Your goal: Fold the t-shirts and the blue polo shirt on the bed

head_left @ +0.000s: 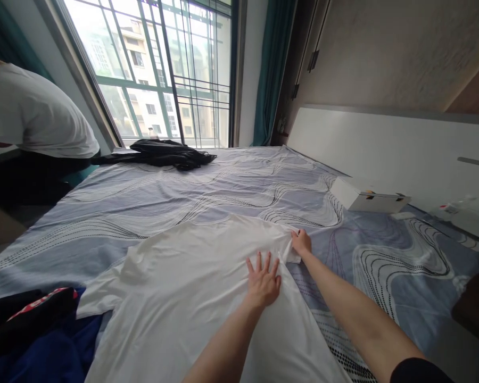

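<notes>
A white T-shirt lies spread out on the bed in front of me, its collar side facing away and a few creases running across it. My left hand rests flat on the shirt near its right side, fingers spread. At the right sleeve, my right hand has its fingers closed on the cloth by the sleeve's edge. The left sleeve lies out to the side, close to a pile of dark clothes.
The bed has a grey sheet with wavy lines. A white box sits by the white headboard. Black clothing lies at the far edge near the window. At left, a person in a white shirt bends over.
</notes>
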